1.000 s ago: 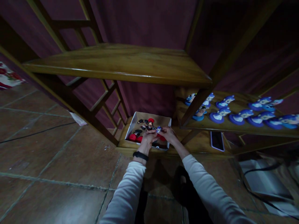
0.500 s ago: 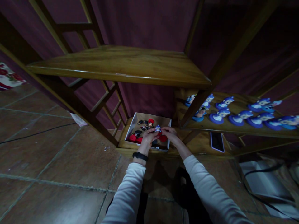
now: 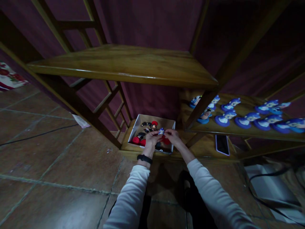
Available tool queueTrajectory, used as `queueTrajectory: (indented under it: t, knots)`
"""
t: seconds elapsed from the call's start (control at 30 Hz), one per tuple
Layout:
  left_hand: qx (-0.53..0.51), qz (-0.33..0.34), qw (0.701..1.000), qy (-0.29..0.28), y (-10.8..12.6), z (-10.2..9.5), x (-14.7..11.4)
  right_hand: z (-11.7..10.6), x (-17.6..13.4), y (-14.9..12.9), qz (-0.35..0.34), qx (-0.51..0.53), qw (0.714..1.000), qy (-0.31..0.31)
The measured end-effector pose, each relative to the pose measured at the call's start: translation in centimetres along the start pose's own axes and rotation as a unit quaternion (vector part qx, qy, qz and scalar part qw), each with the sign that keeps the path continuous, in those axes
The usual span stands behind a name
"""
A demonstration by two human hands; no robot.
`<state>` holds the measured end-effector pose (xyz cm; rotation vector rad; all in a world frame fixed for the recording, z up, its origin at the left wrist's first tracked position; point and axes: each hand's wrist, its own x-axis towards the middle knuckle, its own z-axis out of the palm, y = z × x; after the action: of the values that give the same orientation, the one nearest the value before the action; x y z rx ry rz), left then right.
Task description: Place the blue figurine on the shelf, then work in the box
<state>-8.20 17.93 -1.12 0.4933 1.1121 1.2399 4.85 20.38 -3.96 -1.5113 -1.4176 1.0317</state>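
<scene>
Above a shallow cardboard box on the low shelf, my two hands meet around a small blue-and-white figurine. My left hand has its fingers closed on the figurine's left side. From the right, my right hand pinches at the figurine's edge; its fingertips are small and partly hidden. Inside the box lie several loose figurines in black and red, among them a red-capped figurine at the back and a red round piece at the front left.
Several blue-and-purple figurines on round bases, such as this figurine, stand on the shelf to the right. A phone lies on the lower shelf. A wooden shelf board overhangs the box. A dark cable hangs at lower right.
Both hands stay over the box with the figurine between them. The right fingers have shifted slightly at its side, and the view has moved a little.
</scene>
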Motion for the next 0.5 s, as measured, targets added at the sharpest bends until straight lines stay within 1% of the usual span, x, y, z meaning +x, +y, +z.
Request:
queueTrajectory:
  t: [0.13, 0.23, 0.33, 0.4, 0.43, 0.47, 0.5]
  knots:
    - [0.002, 0.021, 1.0, -0.002, -0.5, 0.1, 0.3, -0.2, 0.0, -0.2, -0.005, 0.03, 0.999, -0.008]
    - [0.039, 0.056, 0.997, -0.036, -0.8, 0.3, 0.7, -0.5, 0.1, -0.4, -0.007, 0.057, 0.998, 0.0]
    - [0.097, 0.106, 0.987, -0.069, -0.9, 0.5, 1.0, -0.8, 0.1, -0.7, 0.002, 0.07, 0.997, 0.012]
    - [0.158, 0.142, 0.973, -0.085, -0.8, 0.5, 0.9, -0.9, 0.0, -0.9, 0.01, 0.08, 0.997, 0.012]
    - [0.203, 0.162, 0.962, -0.088, -0.6, 0.6, 0.9, -0.9, -0.1, -1.0, 0.014, 0.086, 0.996, 0.01]
    - [0.258, 0.183, 0.945, -0.086, -0.5, 0.6, 0.7, -1.0, -0.2, -1.1, 0.016, 0.093, 0.996, 0.007]
    - [0.321, 0.204, 0.921, -0.077, -0.3, 0.6, 0.5, -1.0, -0.2, -1.2, 0.016, 0.099, 0.995, 0.004]
